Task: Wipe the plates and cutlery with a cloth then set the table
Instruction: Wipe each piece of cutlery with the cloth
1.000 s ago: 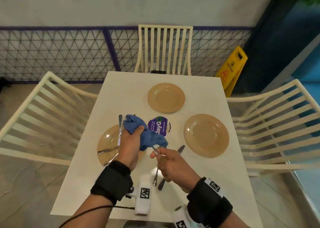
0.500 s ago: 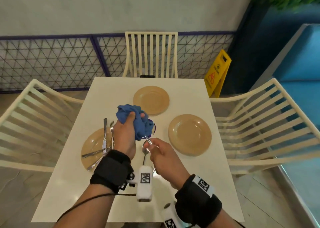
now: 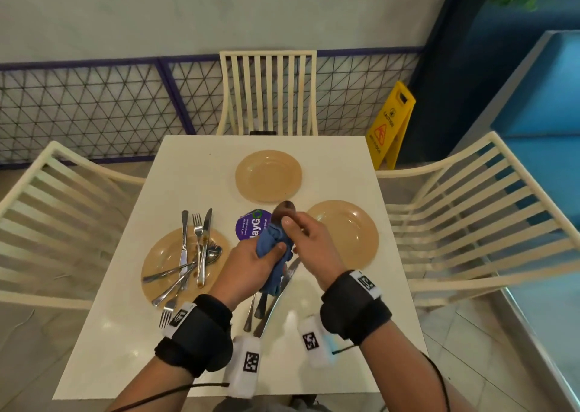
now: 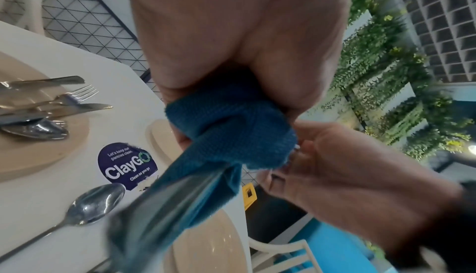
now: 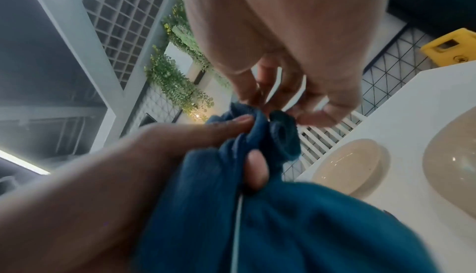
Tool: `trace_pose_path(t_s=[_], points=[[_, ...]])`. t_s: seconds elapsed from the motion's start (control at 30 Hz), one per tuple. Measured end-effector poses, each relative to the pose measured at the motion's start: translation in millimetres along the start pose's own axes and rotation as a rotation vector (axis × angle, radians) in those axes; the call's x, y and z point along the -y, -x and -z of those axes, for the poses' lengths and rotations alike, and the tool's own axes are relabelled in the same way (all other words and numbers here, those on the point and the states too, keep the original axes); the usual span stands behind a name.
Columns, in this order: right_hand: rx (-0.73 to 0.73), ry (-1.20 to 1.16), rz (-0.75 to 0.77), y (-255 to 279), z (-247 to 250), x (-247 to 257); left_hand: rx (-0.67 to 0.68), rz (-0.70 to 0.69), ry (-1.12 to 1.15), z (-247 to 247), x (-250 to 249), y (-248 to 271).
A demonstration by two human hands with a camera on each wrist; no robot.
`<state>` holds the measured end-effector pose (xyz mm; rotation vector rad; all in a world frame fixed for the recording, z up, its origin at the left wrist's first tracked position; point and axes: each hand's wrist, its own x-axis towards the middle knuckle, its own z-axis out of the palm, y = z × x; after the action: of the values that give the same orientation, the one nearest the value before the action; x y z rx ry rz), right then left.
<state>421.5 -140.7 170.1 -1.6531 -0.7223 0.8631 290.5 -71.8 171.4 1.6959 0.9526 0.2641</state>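
I have my left hand (image 3: 251,262) bunched tight around the blue cloth (image 3: 273,255), and my right hand (image 3: 309,242) pinches a spoon (image 3: 284,211) whose bowl now pokes up above the cloth, over the purple ClayGo sticker (image 3: 251,228). A second ago the right hand sat lower, nearer me, holding the piece by its handle end with the cloth wrapped further up it. Now the hands have closed together and the bowl has come out past the top of the cloth, so I judge one wiping stroke along the shaft is done. The right-hand fingers (image 5: 319,117) curl round the metal just where it enters the cloth (the wrist view is too blurred to show the exact contact).

Both hands are held above the white counter (image 3: 329,164), not resting on it. Below them lie a spoon and a knife (image 3: 284,283), which I take to be already wiped. The near-left plate (image 3: 157,255) carries the heap of knives, forks and spoons (image 3: 196,255) that seems to be waiting. The far plate (image 3: 268,176) and the right plate (image 3: 348,233) sit bare at their places.

That puts me part-way through the cutlery; laying it beside the plates has not begun.
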Motion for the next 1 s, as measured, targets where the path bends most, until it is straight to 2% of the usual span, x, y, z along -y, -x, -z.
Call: trace_pose_path(t_s=[0.1, 0.2, 0.23, 0.33, 0.37, 0.5, 0.6, 0.7, 0.83, 0.93, 1.0], points=[[-0.160, 0.094, 0.015, -23, 14, 4, 0.080, -0.017, -0.139, -5, 9, 8], [-0.282, -0.024, -0.023, -36, 37, 10, 0.144, -0.016, -0.184, -3, 21, 17], [-0.264, -0.041, -0.040, -34, 36, 10, 0.136, -0.010, -0.190, 0, 23, 14], [-0.088, -0.014, -0.094, -25, 10, 0, 0.067, -0.001, -0.148, 11, 20, 4], [-0.076, -0.023, -0.096, -25, 4, -2, 0.063, -0.009, -0.135, 12, 18, 2], [-0.233, -0.161, -0.145, -43, 19, 5, 0.163, 0.046, -0.145, 16, 31, 15], [-0.157, -0.193, -0.150, -39, 6, -8, 0.130, 0.075, -0.233, 34, 46, 10], [-0.073, -0.157, -0.190, -32, -22, -28, 0.066, 0.085, -0.165, 41, 47, 6], [-0.164, -0.182, -0.215, -52, -21, -38, 0.159, 0.104, -0.172, 34, 60, 16], [-0.205, -0.191, -0.268, -63, -22, -57, 0.170, 0.151, -0.205, 48, 77, 20], [-0.282, -0.203, -0.328, -69, -22, -75, 0.203, 0.187, -0.249, 63, 88, 23]])
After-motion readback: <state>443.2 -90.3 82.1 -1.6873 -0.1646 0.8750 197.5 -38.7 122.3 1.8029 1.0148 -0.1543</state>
